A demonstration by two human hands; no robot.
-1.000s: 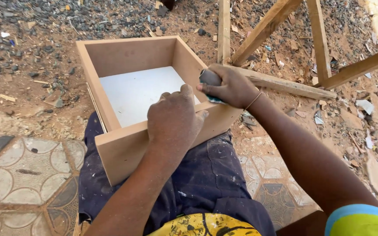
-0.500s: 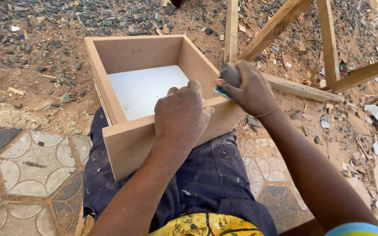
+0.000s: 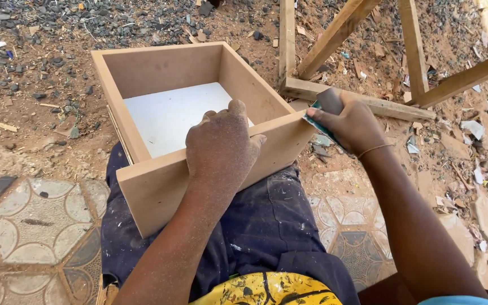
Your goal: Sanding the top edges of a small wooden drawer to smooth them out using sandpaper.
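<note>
Dirt ground, tiled patch. Your left hand [image 3: 221, 148] clamps box [image 3: 159, 186] near wall; your right hand [image 3: 350, 123], at 3 o'clock, grips sanding pad [image 3: 318, 113] against box corner.

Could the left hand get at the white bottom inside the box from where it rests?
Probably yes. The left hand rests on the near wall of the open-topped box, and the white bottom lies bare just beyond its fingers, with nothing over it.

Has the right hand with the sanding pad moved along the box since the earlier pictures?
Yes. The right hand slid from over the box wall outward past its near right corner.
</note>
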